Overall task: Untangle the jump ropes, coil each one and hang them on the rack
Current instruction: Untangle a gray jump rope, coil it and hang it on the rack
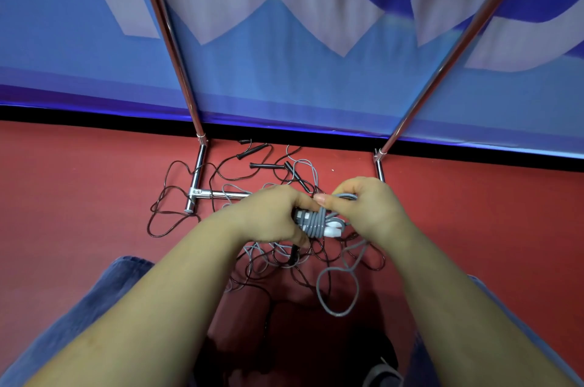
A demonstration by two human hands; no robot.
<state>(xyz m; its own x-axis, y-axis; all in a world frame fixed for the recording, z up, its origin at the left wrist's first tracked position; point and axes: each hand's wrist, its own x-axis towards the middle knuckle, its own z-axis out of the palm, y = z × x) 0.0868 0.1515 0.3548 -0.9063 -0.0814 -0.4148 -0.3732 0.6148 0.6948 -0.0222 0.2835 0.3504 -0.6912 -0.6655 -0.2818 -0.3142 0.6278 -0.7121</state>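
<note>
both hands (pixel 319 213) grip grey jump rope (pixel 311 222), seemingly wound round its handles

We are holding a grey jump rope (pixel 311 222) over the red floor (pixel 79 172), our left hand (pixel 271 216) gripping its grey-and-white handles while our right hand (pixel 366 206) is pinching the cord wound around them. A loose grey loop (pixel 338 292) is hanging below. Under our hands, dark jump ropes (pixel 164 203) are lying tangled around the chrome rack (pixel 199 165), black handles (pixel 267 165) near its base. Our blue-trousered knees (pixel 104 292) are framing the view, a blue banner (pixel 284 77) behind.
</note>
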